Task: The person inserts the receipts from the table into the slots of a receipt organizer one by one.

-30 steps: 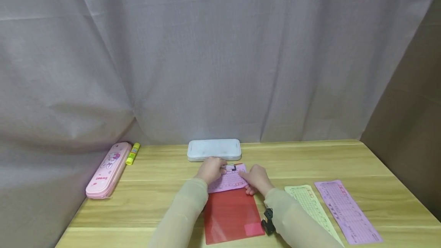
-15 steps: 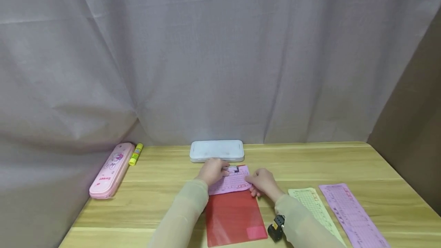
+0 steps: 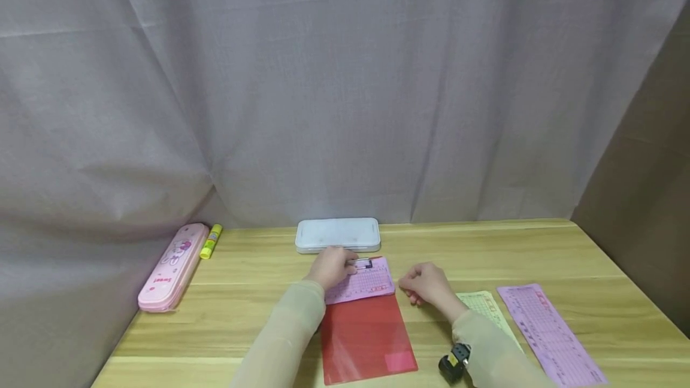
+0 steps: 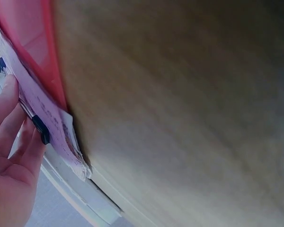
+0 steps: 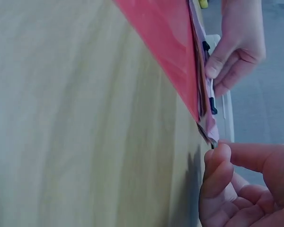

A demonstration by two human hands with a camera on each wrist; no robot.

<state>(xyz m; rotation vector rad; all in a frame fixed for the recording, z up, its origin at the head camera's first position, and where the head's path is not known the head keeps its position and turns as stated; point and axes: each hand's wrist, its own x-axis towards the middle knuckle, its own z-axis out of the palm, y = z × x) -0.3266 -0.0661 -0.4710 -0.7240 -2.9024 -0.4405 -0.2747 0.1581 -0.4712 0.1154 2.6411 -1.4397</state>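
Observation:
A translucent red clipboard [image 3: 366, 334] lies on the table, with a pink gridded sheet [image 3: 372, 283] across its top part. Its metal clip [image 3: 366, 263] has black ends and sits over the sheet. My left hand [image 3: 330, 268] grips this clip, thumb on one side and fingers on the other, as the left wrist view shows. To the right of the sheet's corner is my right hand [image 3: 428, 285], apart from it in the head view. Its thumb and forefinger tips meet, the other fingers loosely curled, with nothing visible between them.
A white case [image 3: 338, 234] stands behind the clipboard, close to my left hand. At right lie a yellow gridded sheet [image 3: 485, 307] and a purple one [image 3: 550, 331]. A pink pencil case [image 3: 173, 268] and a yellow glue stick [image 3: 211, 241] are at far left.
My right hand has let go of the pink sheet's right edge and moved right, away from it. My left hand has stayed at the clip.

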